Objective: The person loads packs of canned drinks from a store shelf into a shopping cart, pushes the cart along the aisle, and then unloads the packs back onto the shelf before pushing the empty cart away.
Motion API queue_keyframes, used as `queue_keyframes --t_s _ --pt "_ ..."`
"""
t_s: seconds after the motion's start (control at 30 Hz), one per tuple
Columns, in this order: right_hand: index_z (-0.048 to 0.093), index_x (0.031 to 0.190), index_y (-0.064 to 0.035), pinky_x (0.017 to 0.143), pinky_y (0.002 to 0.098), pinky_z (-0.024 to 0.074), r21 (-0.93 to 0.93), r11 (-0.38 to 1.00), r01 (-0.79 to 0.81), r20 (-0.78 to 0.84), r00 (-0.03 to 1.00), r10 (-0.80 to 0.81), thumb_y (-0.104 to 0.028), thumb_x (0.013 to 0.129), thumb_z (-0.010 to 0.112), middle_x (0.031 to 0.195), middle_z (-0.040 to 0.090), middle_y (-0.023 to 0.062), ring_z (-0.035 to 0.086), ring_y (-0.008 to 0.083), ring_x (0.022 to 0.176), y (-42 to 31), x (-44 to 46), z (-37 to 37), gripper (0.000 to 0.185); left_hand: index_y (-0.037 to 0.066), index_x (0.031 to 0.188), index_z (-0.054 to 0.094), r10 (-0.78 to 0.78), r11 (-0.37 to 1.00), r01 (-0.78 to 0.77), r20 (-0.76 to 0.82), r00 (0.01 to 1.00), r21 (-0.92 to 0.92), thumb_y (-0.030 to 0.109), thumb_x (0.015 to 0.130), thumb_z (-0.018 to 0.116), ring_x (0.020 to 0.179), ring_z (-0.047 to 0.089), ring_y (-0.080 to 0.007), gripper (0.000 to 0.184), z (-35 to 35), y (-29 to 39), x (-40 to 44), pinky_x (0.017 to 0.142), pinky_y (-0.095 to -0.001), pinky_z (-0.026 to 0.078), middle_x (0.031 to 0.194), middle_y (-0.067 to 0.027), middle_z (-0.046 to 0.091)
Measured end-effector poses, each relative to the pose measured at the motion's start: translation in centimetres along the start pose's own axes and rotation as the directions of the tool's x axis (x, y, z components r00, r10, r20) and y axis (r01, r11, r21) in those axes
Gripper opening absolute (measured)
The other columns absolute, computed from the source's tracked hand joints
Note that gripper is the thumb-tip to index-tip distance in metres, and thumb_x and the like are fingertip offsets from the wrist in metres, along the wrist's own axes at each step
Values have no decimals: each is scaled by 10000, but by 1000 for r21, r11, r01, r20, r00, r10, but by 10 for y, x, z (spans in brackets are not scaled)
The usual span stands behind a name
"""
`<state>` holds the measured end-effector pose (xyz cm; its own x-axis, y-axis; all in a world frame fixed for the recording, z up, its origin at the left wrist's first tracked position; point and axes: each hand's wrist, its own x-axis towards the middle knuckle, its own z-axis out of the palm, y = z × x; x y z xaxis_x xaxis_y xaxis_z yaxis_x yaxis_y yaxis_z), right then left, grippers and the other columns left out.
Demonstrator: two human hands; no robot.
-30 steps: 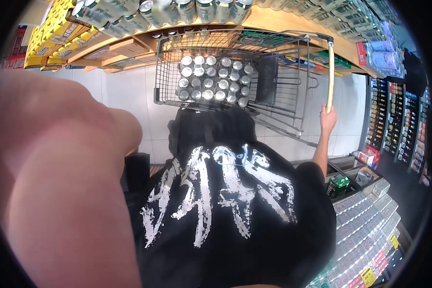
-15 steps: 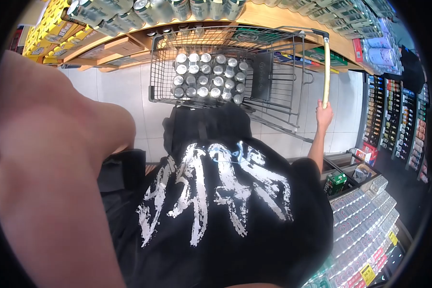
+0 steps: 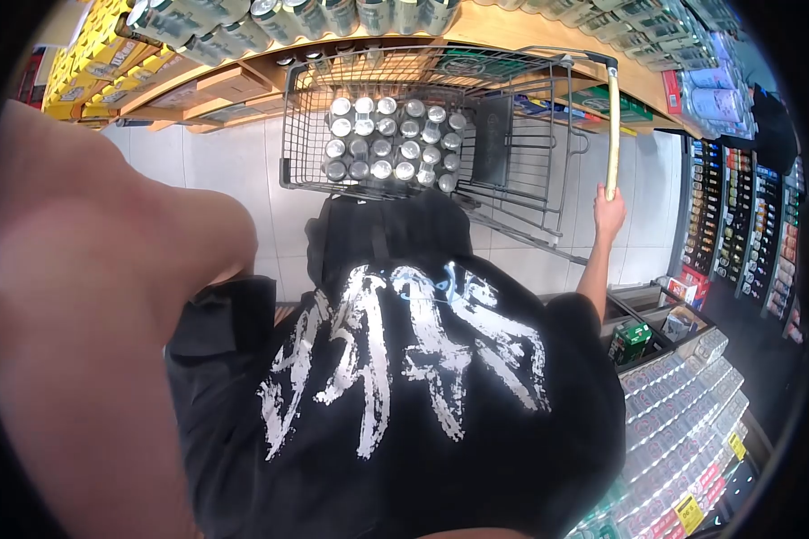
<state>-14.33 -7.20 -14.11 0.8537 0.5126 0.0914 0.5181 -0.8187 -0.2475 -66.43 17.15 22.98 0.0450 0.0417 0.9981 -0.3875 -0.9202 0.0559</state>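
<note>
My right hand (image 3: pixel 609 208) is closed around the near end of the pale yellow handle (image 3: pixel 613 135) of a black wire shopping cart (image 3: pixel 557 153). Inside the cart's basket stand several packs of cans (image 3: pixel 382 144), their silver tops facing up in rows. A dark panel (image 3: pixel 492 144) separates the cans from the handle end. My left arm (image 3: pixel 90 296) is raised close to the camera and fills the left side; its hand lies outside the picture. My black shirt (image 3: pixel 530 476) with white brush lettering covers the lower middle.
Wooden shelving (image 3: pixel 485 31) holding packed cans runs along the cart's far side. Yellow cartons (image 3: pixel 90 72) are stacked at the upper left. Shrink-wrapped packs (image 3: pixel 674 413) are piled at the lower right, near a green box (image 3: pixel 631 341). Bottle racks (image 3: pixel 737 216) line the right.
My raised left arm and its sleeve have shifted slightly. My right hand stays on the handle, and the cart and cans look nearly unchanged in place.
</note>
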Motion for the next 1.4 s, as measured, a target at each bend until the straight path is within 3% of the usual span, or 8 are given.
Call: queue_keyframes --t_s 0.47,0.97,1.07,1.17,1.27,1.4 --pt "622 831 -74 567 348 456 -17 1000 -17 14 1000 17 -374 868 616 604 611 55 610 188 572 -5 -3 -5 303 143 989 516 -1 1000 1 7 1000 0 202 798 696 947 465 -178 269 -5 -1 3 797 -368 334 973 -38 511" --pt "624 865 -74 641 390 469 -35 995 -94 45 994 96 -403 853 610 664 643 86 641 254 667 -19 -9 -14 329 153 1052 518 -37 999 37 33 999 -1 237 800 687 1020 456 -181 314 -3 -3 0 874 -392 316 1054 -49 511" --pt "616 939 -90 716 496 465 9 993 -115 98 989 114 -415 853 599 817 662 189 616 423 830 -26 -10 -21 336 155 1064 518 -29 1000 30 32 999 -6 244 801 685 1035 454 -182 324 -3 -4 0 889 -397 313 1070 -51 511" --pt "614 929 -87 713 498 462 8 995 -102 93 991 100 -408 856 600 818 660 191 614 421 827 -19 -8 -16 330 157 1077 518 -17 1000 17 20 1000 2 251 802 684 1049 452 -183 334 -5 -6 3 905 -401 309 1087 -53 511" --pt "619 863 -68 640 410 464 -35 998 -60 20 998 60 -380 865 600 659 637 91 632 276 664 -22 -9 -14 312 159 1089 519 -1 1000 1 21 1000 -5 258 802 682 1064 450 -184 345 -6 -11 5 920 -406 306 1103 -55 511" --pt "615 860 -63 638 409 463 -29 998 -49 16 999 49 -374 865 602 656 634 95 626 283 650 -19 -6 -8 311 162 1106 519 17 1000 -17 19 1000 -12 267 803 680 1083 448 -185 359 -5 -17 4 940 -412 301 1125 -58 511"
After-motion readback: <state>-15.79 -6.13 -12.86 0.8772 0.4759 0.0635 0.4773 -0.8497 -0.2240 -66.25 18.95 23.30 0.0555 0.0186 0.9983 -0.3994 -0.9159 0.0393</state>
